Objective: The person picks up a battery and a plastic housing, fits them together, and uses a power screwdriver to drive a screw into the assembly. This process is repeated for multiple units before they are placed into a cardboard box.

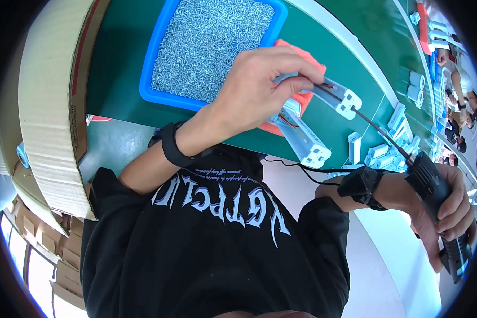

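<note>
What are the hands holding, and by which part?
The right hand grips a black power screwdriver around its handle. The left hand is at a long pale part; what it pinches can't be told.

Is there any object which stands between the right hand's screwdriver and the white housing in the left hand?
Nothing visible does: from the black power screwdriver in the right hand, the long bit runs unobstructed to the end of the white housing, which the left hand pinches.

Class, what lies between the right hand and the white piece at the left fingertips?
The front of the black driver and its shaft, in the head view.
</note>
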